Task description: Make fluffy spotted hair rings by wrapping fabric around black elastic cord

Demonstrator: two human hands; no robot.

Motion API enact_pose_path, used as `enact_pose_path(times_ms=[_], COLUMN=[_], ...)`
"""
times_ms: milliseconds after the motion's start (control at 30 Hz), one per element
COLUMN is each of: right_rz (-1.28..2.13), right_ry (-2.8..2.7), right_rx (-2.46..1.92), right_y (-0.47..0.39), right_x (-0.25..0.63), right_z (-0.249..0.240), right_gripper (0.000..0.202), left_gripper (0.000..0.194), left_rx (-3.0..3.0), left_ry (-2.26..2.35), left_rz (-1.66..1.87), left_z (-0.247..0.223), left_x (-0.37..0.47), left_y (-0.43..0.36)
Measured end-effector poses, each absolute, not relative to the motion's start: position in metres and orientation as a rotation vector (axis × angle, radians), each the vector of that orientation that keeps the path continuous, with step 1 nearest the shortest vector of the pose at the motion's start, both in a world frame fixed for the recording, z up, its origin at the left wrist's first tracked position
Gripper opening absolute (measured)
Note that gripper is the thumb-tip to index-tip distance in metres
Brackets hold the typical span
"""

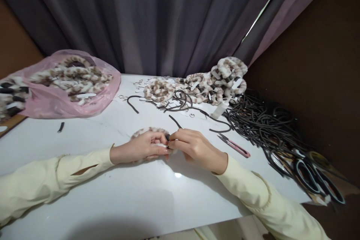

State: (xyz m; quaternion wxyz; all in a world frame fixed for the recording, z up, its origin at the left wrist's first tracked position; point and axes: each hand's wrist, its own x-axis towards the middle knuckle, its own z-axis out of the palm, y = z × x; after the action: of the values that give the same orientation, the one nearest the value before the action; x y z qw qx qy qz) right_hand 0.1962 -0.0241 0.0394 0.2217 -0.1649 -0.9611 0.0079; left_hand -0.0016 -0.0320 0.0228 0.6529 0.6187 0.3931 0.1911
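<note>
Pink bag (pixel 56 108) of furry rings (pixel 87 74) (mouth agape), left hand (pixel 144 146) and right hand (pixel 197 148) gripping furry loop (pixel 150 129)

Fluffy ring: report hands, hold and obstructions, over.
Left hand holding fluffy ring, partly hidden. Right hand fingertips at its black piece. Pink snips off to the right, touching neither hand.

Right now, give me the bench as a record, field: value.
hands: left hand holds fluffy ring; right hand has fingertips at its dark section
left: pink bag with fluffy bundles
back: spotted pile, partly hidden behind white bottle
right: pink-handled snips, black cord heap, large scissors
far side: dark curtain
unclear: right fingers' exact grip
</note>
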Motion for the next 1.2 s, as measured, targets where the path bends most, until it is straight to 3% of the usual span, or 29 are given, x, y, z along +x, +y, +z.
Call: enact_pose_path(times_ms=[667, 933, 1200], right_rz=[-0.194, -0.11, 0.268], right_ry=[-2.586, -2.523, -2.244], right_rx=[-0.439, -0.449, -0.562], right_y=[-0.017, -0.012, 0.01], right_x=[0.202, 0.197, 0.171], right_z=[0.034, 0.04, 0.059], right_gripper=[0.024, 0.027, 0.034], left_gripper=[0.008, 0.035, 0.008], left_rx=[2.21, 2.355, 1.966], left_ry=[0.927, 0.809, 1.099], left_rz=[0.595, 0.662, 0.927], left_z=[0.012, 0.016, 0.044], left_x=[-0.008, -0.013, -0.01], left_y=[-0.045, -0.044, -0.033])
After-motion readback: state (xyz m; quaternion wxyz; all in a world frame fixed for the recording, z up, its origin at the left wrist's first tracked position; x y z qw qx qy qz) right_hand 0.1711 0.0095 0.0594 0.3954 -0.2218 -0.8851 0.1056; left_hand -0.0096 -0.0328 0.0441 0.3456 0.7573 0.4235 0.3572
